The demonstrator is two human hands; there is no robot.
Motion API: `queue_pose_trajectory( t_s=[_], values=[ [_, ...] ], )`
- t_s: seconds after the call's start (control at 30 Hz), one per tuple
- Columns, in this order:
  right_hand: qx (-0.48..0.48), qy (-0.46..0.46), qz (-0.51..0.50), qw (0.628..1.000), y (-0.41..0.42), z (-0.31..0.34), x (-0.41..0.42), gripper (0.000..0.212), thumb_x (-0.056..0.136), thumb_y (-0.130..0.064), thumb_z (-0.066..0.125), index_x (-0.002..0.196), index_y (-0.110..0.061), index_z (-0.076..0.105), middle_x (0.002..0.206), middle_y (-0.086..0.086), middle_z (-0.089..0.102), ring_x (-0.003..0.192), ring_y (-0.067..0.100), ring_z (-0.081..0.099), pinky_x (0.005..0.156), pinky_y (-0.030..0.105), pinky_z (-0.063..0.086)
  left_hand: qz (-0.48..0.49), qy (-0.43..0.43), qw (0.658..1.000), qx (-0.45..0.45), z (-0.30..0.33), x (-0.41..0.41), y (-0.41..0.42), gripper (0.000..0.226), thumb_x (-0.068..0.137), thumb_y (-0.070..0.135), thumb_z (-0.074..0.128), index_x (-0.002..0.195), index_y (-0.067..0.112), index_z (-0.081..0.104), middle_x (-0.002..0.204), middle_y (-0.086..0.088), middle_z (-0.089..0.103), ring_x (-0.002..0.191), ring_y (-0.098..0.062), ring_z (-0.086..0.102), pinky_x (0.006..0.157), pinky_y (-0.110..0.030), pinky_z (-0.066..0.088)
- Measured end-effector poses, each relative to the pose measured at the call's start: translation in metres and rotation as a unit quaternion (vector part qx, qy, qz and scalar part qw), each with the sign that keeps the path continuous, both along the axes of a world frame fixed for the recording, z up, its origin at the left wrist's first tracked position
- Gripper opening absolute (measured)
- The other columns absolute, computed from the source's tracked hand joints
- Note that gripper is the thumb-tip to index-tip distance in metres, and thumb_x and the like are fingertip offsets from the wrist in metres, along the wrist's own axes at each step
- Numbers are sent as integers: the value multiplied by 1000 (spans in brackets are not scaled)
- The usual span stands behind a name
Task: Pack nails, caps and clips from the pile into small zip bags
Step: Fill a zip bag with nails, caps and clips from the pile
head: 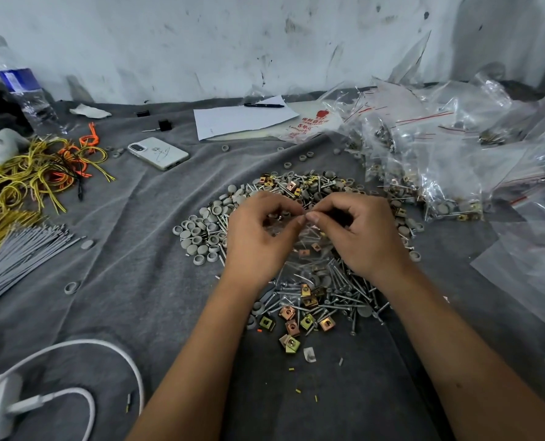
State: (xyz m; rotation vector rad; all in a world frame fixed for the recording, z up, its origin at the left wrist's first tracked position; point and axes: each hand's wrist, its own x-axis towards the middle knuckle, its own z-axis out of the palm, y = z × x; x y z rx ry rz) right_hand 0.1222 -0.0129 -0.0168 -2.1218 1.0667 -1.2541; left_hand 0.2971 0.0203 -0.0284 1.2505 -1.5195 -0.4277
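Your left hand [258, 233] and right hand [357, 230] both pinch the top edge of the bag [306, 246] above the pile [312, 281]; it is thin, slippery and limp, so hold it near the zip.

The person is wearing no sleeves: both forearms are showing bare up to the frame edge. The left hand [258, 237] and right hand [357, 237] are wearing no gloves or rings.

grey cloth [131, 281], grey caps [198, 230], gold n copper clips [291, 323], yellow/orange ties [42, 167], white phone [158, 153], red-striped bags [423, 128]
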Motion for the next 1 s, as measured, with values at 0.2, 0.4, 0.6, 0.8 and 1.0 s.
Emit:
queue_pose_trajectory(
  t_s=[0.2, 0.4, 0.6, 0.8, 1.0],
  values=[
    [-19, 29, 3, 999, 1, 1, 0, 10, 96, -12, 70, 99, -11, 79, 85, -4, 74, 81, 4, 67, 68, 14, 50, -13, -15, 1000, 24, -2, 0, -2, 5, 88, 22, 81, 91, 21, 77, 93, 8, 71, 93, -17, 67, 83, -50, 56],
    [-53, 34, -16, 998, 0, 1, 0, 8, 92, -12, 75, 97, -9, 79, 86, -1, 74, 76, 5, 67, 69, 19, 53, 10, -37, 999, 9, -2, 0, -3, 4, 88, 22, 81, 87, 21, 77, 91, 9, 70, 92, -17, 66, 82, -50, 54],
    [-67, 24, -3, 997, 0, 1, 0, 7, 90, -11, 77, 96, -8, 79, 86, -2, 75, 79, 5, 68, 71, 22, 56, 9, -49, 999, -4, 1, 0, -1, 6, 88, 21, 81, 85, 19, 76, 90, 10, 70, 93, -16, 64, 83, -49, 51],
    [-59, 21, -13, 998, -1, 0, 0, 6, 93, -11, 73, 95, -7, 77, 85, -1, 72, 78, 8, 66, 68, 26, 54, 1, 11, 1000, 28, 2, -3, 0, 4, 89, 15, 81, 88, 15, 77, 90, 3, 73, 91, -21, 69, 83, -51, 56],
    [-57, 18, -20, 998, -1, -1, 1, 5, 93, -11, 73, 93, -7, 76, 83, -2, 70, 77, 7, 65, 67, 26, 53, 4, 14, 999, 32, 1, -1, -2, 4, 87, 12, 81, 86, 14, 77, 93, 4, 74, 97, -24, 67, 91, -53, 53]
  ],
)
